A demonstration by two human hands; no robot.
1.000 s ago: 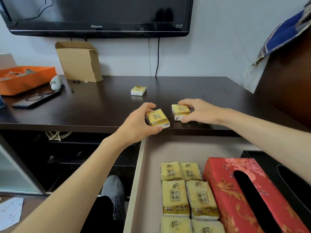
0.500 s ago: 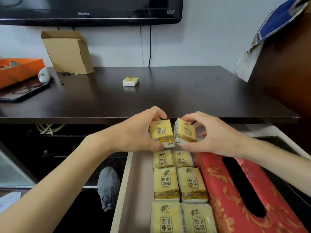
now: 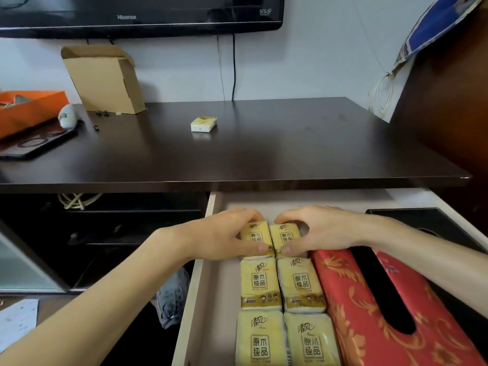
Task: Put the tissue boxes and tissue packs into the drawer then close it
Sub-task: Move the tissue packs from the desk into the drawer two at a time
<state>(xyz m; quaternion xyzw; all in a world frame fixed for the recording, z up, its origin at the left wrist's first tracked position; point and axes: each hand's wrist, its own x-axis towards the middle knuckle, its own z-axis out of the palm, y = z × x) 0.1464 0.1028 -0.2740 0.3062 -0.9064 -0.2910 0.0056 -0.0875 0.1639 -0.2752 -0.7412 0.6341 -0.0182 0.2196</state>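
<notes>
The drawer [image 3: 200, 286] stands pulled out below the dark table top. My left hand [image 3: 224, 235] grips a small yellow tissue pack [image 3: 254, 235] and my right hand [image 3: 322, 229] grips a second yellow pack [image 3: 286, 235]. Both packs lie side by side low in the drawer, at the far end of two rows of yellow packs [image 3: 281, 286]. A red floral tissue box [image 3: 369, 313] lies to their right, and a black tissue box [image 3: 433, 220] beyond it. One more yellow pack [image 3: 203, 124] remains on the table.
On the dark table [image 3: 264, 154] stand an open cardboard box [image 3: 105, 80], an orange tray [image 3: 29, 109], a phone [image 3: 34, 143] and a small white object [image 3: 68, 116]. A television [image 3: 142, 14] hangs above. A shoe [image 3: 173, 297] shows left of the drawer.
Both hands lifted one pack each off the table edge, carried them down over the drawer and lowered them behind the rows of packs.
</notes>
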